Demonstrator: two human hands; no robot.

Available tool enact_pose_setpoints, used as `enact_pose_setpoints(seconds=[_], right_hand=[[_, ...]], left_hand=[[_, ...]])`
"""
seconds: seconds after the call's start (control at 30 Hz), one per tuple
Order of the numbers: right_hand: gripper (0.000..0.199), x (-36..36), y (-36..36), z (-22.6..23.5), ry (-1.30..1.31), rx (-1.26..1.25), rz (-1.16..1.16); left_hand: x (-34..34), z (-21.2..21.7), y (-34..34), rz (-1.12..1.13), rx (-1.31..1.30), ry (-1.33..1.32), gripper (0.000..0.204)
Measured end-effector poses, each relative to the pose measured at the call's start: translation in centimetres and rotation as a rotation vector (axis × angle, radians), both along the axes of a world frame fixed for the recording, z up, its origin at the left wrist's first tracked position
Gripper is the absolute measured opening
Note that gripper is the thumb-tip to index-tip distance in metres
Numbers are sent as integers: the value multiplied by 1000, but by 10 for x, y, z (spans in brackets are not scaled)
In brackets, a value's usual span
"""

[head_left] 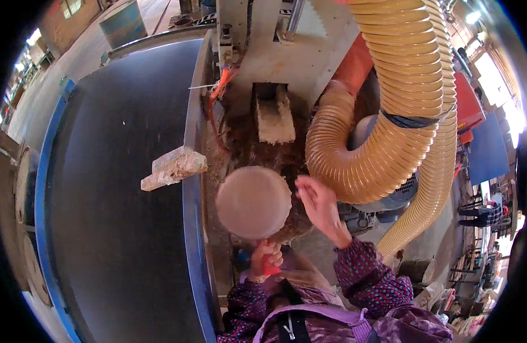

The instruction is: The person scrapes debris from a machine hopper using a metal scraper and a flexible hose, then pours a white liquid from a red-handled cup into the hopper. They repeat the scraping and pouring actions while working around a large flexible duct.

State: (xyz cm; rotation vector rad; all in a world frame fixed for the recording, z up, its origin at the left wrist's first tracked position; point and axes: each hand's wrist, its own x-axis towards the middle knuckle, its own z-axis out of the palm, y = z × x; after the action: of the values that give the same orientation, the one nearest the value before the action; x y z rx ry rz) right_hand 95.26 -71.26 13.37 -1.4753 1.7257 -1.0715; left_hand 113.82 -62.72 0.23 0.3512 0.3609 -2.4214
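Observation:
My left hand is closed around a small red object, perhaps a handle, whose kind I cannot make out. Directly beyond that fist is a flat, round, pale-brown disc, slightly blurred. I cannot tell whether the red object joins it. My right hand is raised at the disc's right side, with its fingers stretched out and nothing in them. Beyond the disc, a dusty rectangular block or chute sticks out of an opening in the pale machine.
To the left runs a wide black conveyor belt with a blue edge rail. Rough wood pieces lie across its near rail. Large yellow ribbed hoses curve down on the right. An orange cable hangs by the machine. Another person bends far right.

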Motion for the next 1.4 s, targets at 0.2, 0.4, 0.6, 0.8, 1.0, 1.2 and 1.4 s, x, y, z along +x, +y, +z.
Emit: enact_pose_setpoints(seconds=[0.2, 0.4, 0.6, 0.8, 1.0, 1.2, 1.4], right_hand=[[21, -15, 62, -10, -92, 279, -7], [22, 7, 24, 32, -169, 136, 100], [37, 112, -99, 89, 269, -466, 508], [29, 223, -151, 101, 1089, -182, 959], [26, 212, -153, 81, 859, -211, 900], [51, 91, -193, 101, 666, -227, 674], [68, -52, -250, 9, 815, 27, 407]], left_hand=[[3, 43, -20, 5, -71, -184, 7], [0, 78, -35, 50, -68, -92, 13], [-1, 69, -30, 21, -156, -27, 8], [-9, 35, 1, 119, -100, -239, 12], [0, 19, -3, 92, -90, 68, 7], [10, 44, -14, 70, -127, 51, 5], [-9, 60, -17, 94, -101, 86, 6]])
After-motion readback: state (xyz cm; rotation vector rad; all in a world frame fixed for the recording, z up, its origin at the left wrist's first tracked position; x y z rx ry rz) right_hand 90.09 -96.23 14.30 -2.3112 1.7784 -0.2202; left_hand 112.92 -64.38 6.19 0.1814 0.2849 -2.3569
